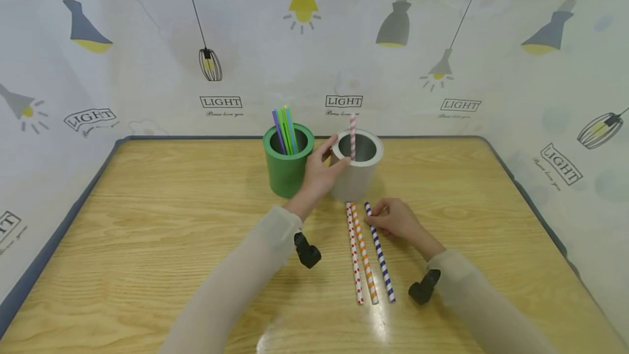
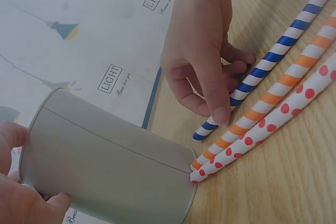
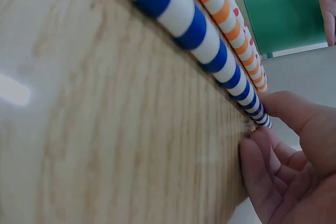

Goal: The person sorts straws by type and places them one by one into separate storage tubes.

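Observation:
My left hand [image 1: 319, 175] grips the light grey cylindrical cup [image 1: 355, 182] from its left side, with fingers and thumb at the rim. A pink-and-white striped paper straw [image 1: 352, 133] stands in that cup. With thumb and fingertips, my right hand [image 1: 397, 219] pinches a blue-and-white striped paper straw [image 1: 381, 259] near its far end. That straw lies along the tabletop, a small gap to the right of an orange-and-white striped straw [image 1: 365, 255] and a red-dotted straw [image 1: 354, 258]. In the left wrist view, those two straws' ends meet the base of the cup.
A green cup [image 1: 284, 176] holding several purple, green and blue sticks [image 1: 287, 133] stands just left of my left hand. The wooden table [image 1: 187, 223] ends at a lamp-printed cloth backdrop [image 1: 255, 42] behind and at both sides.

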Motion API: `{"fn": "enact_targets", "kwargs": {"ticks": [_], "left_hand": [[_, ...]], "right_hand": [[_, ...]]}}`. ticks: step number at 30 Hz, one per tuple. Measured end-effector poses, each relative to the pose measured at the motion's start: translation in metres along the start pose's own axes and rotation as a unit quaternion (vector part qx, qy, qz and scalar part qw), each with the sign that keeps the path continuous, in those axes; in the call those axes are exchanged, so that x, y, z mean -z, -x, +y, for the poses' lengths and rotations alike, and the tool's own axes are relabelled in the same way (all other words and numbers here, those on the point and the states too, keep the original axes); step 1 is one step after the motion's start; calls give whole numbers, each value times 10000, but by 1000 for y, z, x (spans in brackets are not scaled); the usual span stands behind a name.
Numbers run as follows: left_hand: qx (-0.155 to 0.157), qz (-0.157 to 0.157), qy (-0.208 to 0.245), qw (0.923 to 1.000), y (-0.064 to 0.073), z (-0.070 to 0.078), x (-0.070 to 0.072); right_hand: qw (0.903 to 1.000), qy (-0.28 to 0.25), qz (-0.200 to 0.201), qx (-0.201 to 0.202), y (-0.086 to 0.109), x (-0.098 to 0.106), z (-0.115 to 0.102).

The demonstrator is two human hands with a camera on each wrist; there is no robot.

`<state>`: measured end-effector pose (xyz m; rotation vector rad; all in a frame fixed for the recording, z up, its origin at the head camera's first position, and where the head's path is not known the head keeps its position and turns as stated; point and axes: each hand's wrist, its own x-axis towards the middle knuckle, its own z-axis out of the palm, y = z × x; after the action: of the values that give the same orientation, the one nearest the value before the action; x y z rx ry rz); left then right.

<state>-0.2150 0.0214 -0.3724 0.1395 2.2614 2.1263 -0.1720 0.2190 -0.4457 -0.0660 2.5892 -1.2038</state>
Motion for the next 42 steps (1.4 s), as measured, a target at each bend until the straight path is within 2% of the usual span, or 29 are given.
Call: {"fn": "enact_targets", "kwargs": {"ticks": [7, 16, 24, 29, 37, 42], "left_hand": [[1, 68, 6, 10000, 0, 1, 0], [-2, 71, 23, 10000, 0, -1, -1], [8, 43, 61, 10000, -1, -2, -1], [-2, 36, 85, 10000, -1, -2, -1], [-55, 13, 162, 9999, -1, -2, -1], [23, -50, 207, 9998, 0, -1, 0]], "right_hand": [[9990, -322, 40, -322, 0, -1, -2], [9985, -413, 104, -334, 4, 3, -2], [9966, -595, 563, -31, 7, 16, -4], [9930, -711, 884, 314, 9, 29, -9], [9847, -949, 1279, 711, 16, 54, -31], [9792, -977, 1512, 934, 13, 71, -47]]}}
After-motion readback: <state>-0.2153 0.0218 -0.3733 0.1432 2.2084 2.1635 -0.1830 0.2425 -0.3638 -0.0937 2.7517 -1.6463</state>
